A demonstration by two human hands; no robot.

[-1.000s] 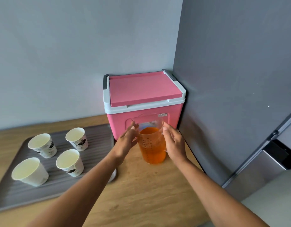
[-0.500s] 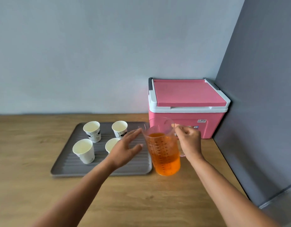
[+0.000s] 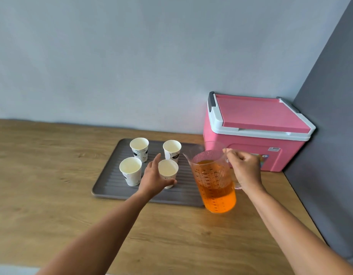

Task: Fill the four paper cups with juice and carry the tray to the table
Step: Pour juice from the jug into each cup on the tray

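Observation:
A grey ribbed tray [image 3: 116, 187] on the wooden counter carries several white paper cups, all empty inside. My left hand [image 3: 154, 178] wraps around the near right cup [image 3: 168, 169], thumb on its front and fingers behind. The near left cup [image 3: 131, 171] and the two far cups [image 3: 139, 148] [image 3: 172, 149] stand free. My right hand [image 3: 244, 168] grips the handle of a clear ribbed jug [image 3: 213, 175], about half full of orange juice. The jug is lifted and tilted a little, at the tray's right edge, its spout pointing left toward the cups.
A pink cooler box [image 3: 255, 132] with a white-rimmed shut lid stands at the back right of the wooden counter [image 3: 42, 185], against a dark grey side panel [image 3: 330, 135]. A pale wall runs behind. The counter's front edge lies near the bottom of the view.
The jug has come up off the counter and leftward, tilting toward the cups. My left hand left the jug and closed on the near right cup. The view swung left.

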